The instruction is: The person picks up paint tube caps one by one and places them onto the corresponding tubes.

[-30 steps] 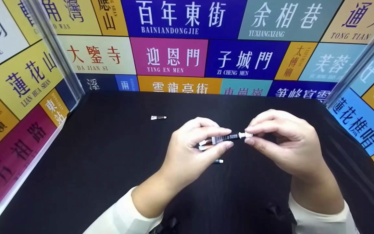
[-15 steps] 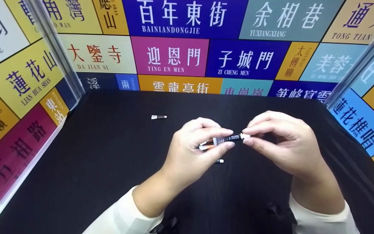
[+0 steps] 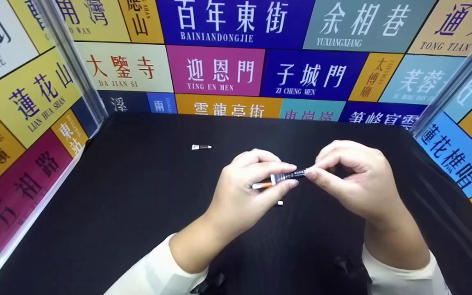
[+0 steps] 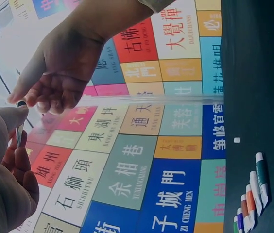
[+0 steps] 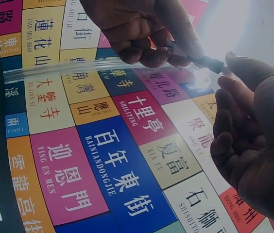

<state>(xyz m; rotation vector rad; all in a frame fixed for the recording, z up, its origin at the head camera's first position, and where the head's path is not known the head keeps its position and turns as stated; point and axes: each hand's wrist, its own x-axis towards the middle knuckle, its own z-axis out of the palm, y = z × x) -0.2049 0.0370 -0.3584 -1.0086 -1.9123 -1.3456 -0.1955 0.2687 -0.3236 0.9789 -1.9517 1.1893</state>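
In the head view my left hand (image 3: 244,192) pinches a small black-labelled paint tube (image 3: 287,176) between thumb and forefinger, its flat crimped end toward the palm. The thumb and forefinger of my right hand (image 3: 355,180) pinch the tube's other end and cover its tip, so a cap cannot be made out there. Both hands hold it above the black tabletop. From the right wrist view, the dark tube (image 5: 206,63) spans the gap between the two hands. A small white piece, looking like a cap (image 4: 236,140), lies on the table in the left wrist view.
Several paint tubes lie in a row, with a green tube (image 4: 262,177) at one end; my left hand partly covers an orange tube (image 3: 264,185) in the head view. A brown tube (image 3: 201,147) lies apart, farther back. Sign-patterned panels (image 3: 215,69) enclose the black table (image 3: 137,205).
The right fingertips have moved slightly left and farther over the tube's end. The white cap seen between them earlier is now hidden. The left hand keeps its grip, shifting slightly right.
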